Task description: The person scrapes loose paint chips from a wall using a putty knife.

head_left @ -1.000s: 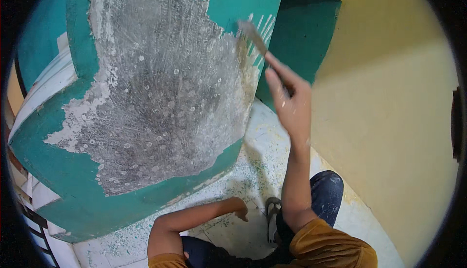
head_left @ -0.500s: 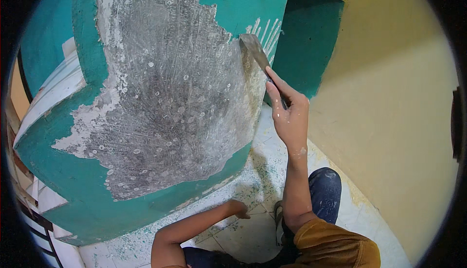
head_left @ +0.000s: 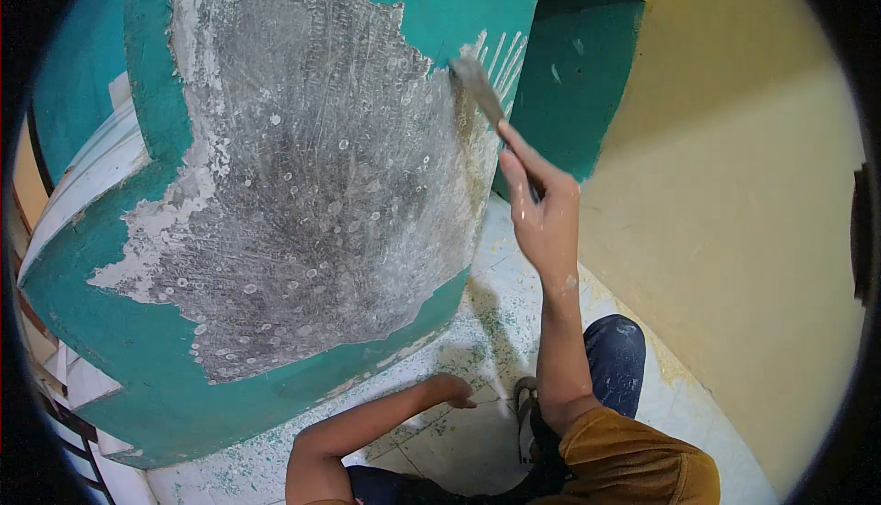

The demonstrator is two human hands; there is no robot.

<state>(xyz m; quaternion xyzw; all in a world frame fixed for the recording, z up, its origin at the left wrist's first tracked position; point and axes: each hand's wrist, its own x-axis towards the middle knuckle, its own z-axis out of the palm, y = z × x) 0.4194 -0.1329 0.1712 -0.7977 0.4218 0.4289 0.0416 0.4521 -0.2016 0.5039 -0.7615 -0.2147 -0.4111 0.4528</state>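
Note:
My right hand (head_left: 546, 216) is closed around the handle of a paint scraper (head_left: 479, 83). Its metal blade, blurred by motion, touches the wall where bare grey plaster (head_left: 321, 156) meets green paint (head_left: 459, 0). White scratch lines (head_left: 505, 60) run through the paint just right of the blade. Lower down, my left hand (head_left: 451, 390) hangs loosely from a bent wrist above the floor. Its fingers are partly hidden but look relaxed, and no object shows in them.
Paint flakes litter the white tiled floor (head_left: 239, 468). A cream wall (head_left: 734, 184) rises on the right, with a dark green recessed panel (head_left: 578, 83) beside the scraped wall. My bent knee (head_left: 615, 363) is close to the cream wall. Dark metal bars (head_left: 78, 445) stand at lower left.
The scraper blade has moved slightly and is now blurred. Small pale flakes now show in front of the dark green panel. The view has shifted a little; my left hand stays in place.

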